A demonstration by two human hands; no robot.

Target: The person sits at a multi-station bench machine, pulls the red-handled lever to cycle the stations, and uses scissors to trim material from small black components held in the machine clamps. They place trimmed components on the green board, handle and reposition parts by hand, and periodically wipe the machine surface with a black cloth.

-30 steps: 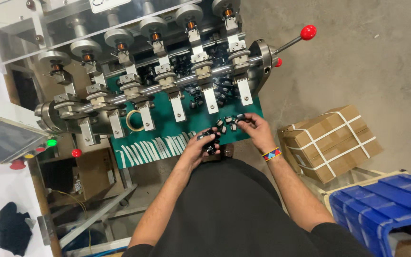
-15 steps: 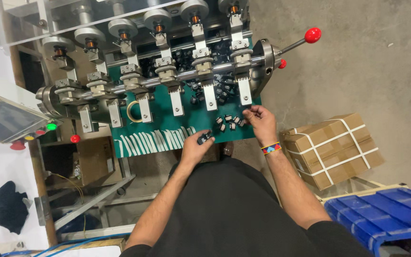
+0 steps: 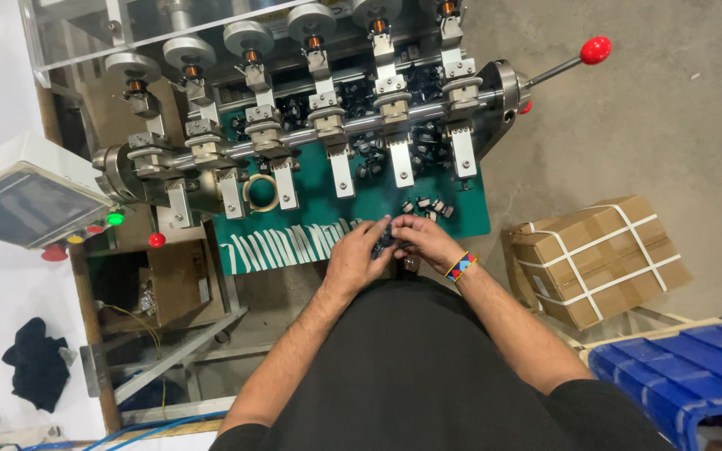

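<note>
At the near edge of the green mat [image 3: 311, 213], under the long winding machine [image 3: 327, 125] with its row of spindles, both hands have come together. Half a second back the right hand [image 3: 424, 240] was out to the right among the loose black parts [image 3: 428, 205] and the left hand [image 3: 359, 255] sat apart from it; now they meet at the middle of the mat's near edge, fingertips closed around a small dark part [image 3: 384, 240] held between them. That suggests the part has been picked up and is being handled in the fingers, though what exactly is done to it is too small to tell. To the right, on the floor, stand a strapped cardboard box [image 3: 595, 259] and a blue crate [image 3: 678, 376]. White strips [image 3: 277, 246] lie left of the hands.
</note>
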